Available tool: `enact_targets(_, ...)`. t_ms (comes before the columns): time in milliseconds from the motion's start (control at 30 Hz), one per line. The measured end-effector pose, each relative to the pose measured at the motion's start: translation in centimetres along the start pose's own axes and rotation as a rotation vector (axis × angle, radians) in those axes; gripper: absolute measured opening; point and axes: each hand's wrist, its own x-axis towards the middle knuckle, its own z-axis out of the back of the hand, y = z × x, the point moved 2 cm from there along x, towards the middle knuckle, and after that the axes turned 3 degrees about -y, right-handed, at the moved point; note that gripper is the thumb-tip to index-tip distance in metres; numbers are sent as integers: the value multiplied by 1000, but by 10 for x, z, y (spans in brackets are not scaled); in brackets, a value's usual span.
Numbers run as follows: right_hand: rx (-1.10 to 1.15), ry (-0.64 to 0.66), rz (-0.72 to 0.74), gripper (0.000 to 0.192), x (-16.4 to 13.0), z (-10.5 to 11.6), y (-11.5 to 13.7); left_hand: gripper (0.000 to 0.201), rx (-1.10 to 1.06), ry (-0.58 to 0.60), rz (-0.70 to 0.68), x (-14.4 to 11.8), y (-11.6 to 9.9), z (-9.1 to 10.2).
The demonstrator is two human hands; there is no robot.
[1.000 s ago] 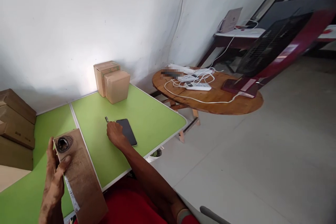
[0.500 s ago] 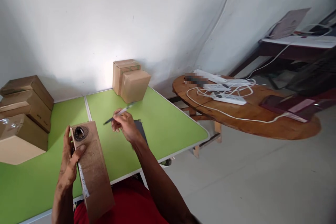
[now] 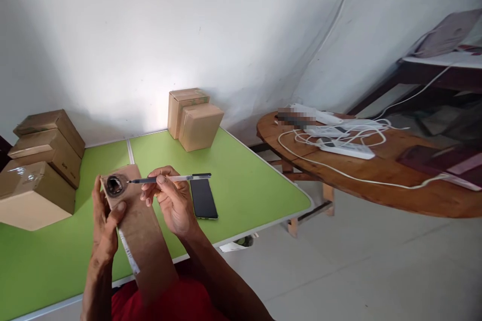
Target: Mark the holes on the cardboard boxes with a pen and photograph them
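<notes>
A long, narrow cardboard box (image 3: 145, 241) is gripped by my left hand (image 3: 107, 225), its thumb on the top face and its fingers around the left side. Near the box's far end is a ragged round hole (image 3: 115, 185) ringed by dark scribbled ink. My right hand (image 3: 171, 198) pinches a pen (image 3: 178, 178) with a dark grip and a clear barrel. The pen lies nearly level, its tip pointing left at the right edge of the inked ring; whether it touches I cannot tell. Just right of that hand, a dark smartphone (image 3: 204, 199) lies on the green table (image 3: 256, 180).
Several cardboard boxes (image 3: 41, 180) stand at the table's left, and two more boxes (image 3: 199, 128) near the wall. To the right, an oval wooden table (image 3: 339, 185) bears white power strips (image 3: 346, 148) with tangled cables. A laptop (image 3: 448, 35) stands farther back.
My right hand has brought the pen left and level, its tip now beside the hole. The phone behind that hand shows more fully. The view has shifted slightly left.
</notes>
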Motion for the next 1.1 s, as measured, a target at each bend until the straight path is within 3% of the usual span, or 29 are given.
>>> enact_targets(100, -28, -25, 47, 34, 1, 1, 3, 113, -24, 33, 26, 5, -1, -14)
enact_targets(233, -113, -87, 65, 37, -1, 9, -5, 120, -56, 68, 87, 7, 9, -26)
enact_targets(467, -274, -62, 88, 41, -7, 11, -19, 125, -38, 73, 133, 5, 15, -20)
enact_targets(867, -492, 54, 102, 39, -14, 13, -15, 126, -19, 52, 151, 3, 15, -15)
enact_targets(1100, -522, -139, 154, 40, -9, 23, -9, 131, -39, 39, 143, 1, 16, -14)
